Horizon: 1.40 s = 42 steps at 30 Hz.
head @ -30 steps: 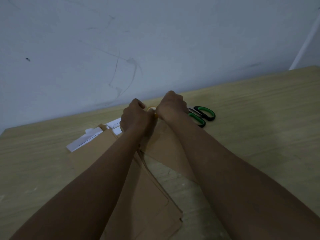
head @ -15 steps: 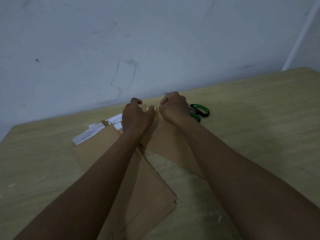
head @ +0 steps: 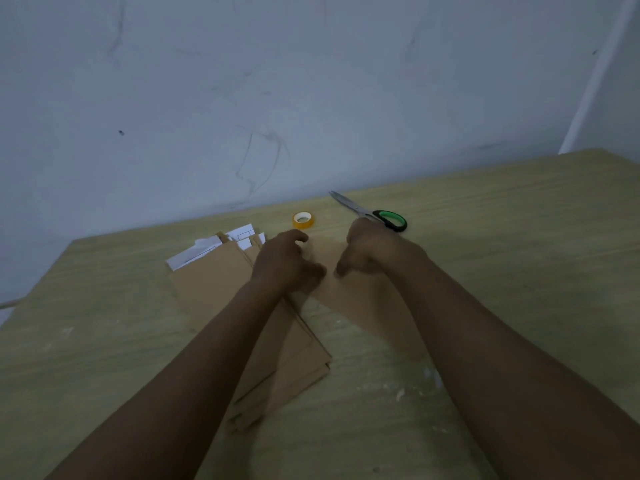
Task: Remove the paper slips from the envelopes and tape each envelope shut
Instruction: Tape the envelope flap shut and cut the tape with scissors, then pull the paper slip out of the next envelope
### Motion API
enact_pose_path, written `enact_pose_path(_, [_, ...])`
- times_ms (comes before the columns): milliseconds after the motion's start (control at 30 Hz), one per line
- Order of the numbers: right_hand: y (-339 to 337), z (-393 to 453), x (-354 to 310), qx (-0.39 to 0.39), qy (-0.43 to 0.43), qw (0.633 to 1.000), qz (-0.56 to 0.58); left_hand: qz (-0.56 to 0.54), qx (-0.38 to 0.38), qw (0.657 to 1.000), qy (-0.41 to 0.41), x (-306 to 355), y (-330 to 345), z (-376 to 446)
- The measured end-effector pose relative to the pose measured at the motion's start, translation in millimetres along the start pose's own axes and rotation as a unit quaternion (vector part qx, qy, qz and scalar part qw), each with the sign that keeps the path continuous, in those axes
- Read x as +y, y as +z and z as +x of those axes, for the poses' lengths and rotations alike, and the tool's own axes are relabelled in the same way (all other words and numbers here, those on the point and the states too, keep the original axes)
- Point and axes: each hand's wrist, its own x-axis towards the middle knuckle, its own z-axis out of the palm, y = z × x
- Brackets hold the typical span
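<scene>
A lone brown envelope lies under my two hands at the table's middle. My left hand and my right hand hover close together over its far end, fingers curled, fingertips almost meeting just above the paper. Blur hides whether anything is pinched between them. A yellow tape roll lies flat on the table just beyond my left hand. A stack of brown envelopes lies under my left forearm, with white paper slips sticking out of their far ends.
Green-handled scissors lie shut beyond my right hand, blades pointing left toward the wall. The wooden table meets a grey wall at the back. Its left edge runs close to the envelope stack.
The tape roll, held between my hands before, now lies on the table. Both hands have drawn back toward me and lowered over the lone envelope.
</scene>
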Motion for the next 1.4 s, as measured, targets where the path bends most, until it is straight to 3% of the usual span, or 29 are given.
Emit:
enact_pose_path(67, [1, -1, 4, -0.003, -0.004, 0.998, 0.057, -0.055, 0.005, 0.998, -0.02, -1, 0, 1])
enact_pose_path(167, [4, -1, 16, 0.058, -0.05, 0.985, 0.156, -0.091, 0.093, 0.991, -0.02, 0, 2, -4])
enact_pose_path(267, [-3, -5, 30, 0.147, -0.054, 0.938, 0.309, -0.159, 0.175, 0.97, -0.049, 12, 5, -8])
enact_pose_path(333, [-15, -11, 41, 0.183, -0.044, 0.905, 0.38, -0.248, 0.154, 0.953, -0.079, 27, 10, -6])
enact_pose_path(433, [-32, -18, 64, 0.202, -0.028, 0.883, 0.423, -0.442, 0.017, 0.887, -0.133, 59, 24, -3])
enact_pose_path(500, [-39, -19, 85, 0.23, -0.014, 0.892, 0.389, -0.461, -0.022, 0.877, -0.134, 83, 36, -5])
enact_pose_path(600, [-47, -23, 112, 0.256, 0.037, 0.925, 0.28, -0.468, -0.015, 0.873, -0.136, 117, 53, -4])
enact_pose_path(733, [-56, -34, 152, 0.284, 0.103, 0.932, 0.2, -0.436, -0.017, 0.893, -0.113, 167, 85, 7])
enact_pose_path(900, [-54, -36, 188, 0.303, 0.146, 0.929, 0.152, -0.259, -0.02, 0.965, -0.029, 199, 118, 12])
enact_pose_path(1000, [-46, -35, 200, 0.299, 0.166, 0.931, 0.126, -0.162, -0.02, 0.986, 0.039, 204, 131, 13])
enact_pose_path(1167, [-38, -32, 202, 0.309, 0.197, 0.929, 0.055, -0.099, -0.003, 0.99, 0.104, 203, 139, 17])
enact_pose_path(1400, [-32, -26, 165, 0.336, 0.121, 0.932, 0.064, -0.032, 0.072, 0.985, 0.154, 161, 91, 23])
